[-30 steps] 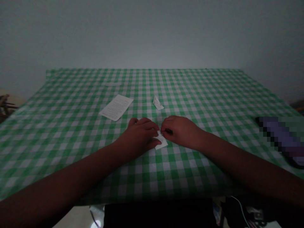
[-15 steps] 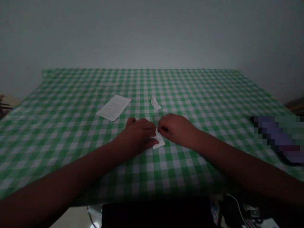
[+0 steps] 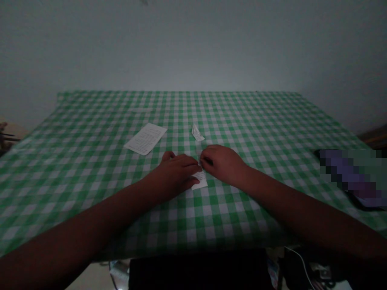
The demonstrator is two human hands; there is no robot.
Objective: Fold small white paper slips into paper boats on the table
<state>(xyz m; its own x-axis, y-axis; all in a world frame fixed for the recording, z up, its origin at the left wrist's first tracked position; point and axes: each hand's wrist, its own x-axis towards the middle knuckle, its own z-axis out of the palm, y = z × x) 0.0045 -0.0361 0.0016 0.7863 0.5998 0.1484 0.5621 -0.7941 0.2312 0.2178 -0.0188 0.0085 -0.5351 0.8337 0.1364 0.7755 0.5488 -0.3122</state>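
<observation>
A small piece of printed paper lies on the checked tablecloth near the middle, partly hidden under my fingers. My left hand rests over its left side, thumb and fingers closed around it. At the paper's upper right edge, the fingertips of my right hand are pinched together, close to the left fingertips. Just beyond the hands stands a small folded scrap of printed paper. A larger printed sheet lies flat to the left of it.
The green and white checked tablecloth covers the whole table, which reaches a plain wall. At the right edge lies a dark-rimmed phone-like object, its surface pixelated. A white cable hangs below the table's front edge.
The view has shifted slightly. The paper between my hands has turned a little and shows less on its right side. Both hands keep nearly the same place.
</observation>
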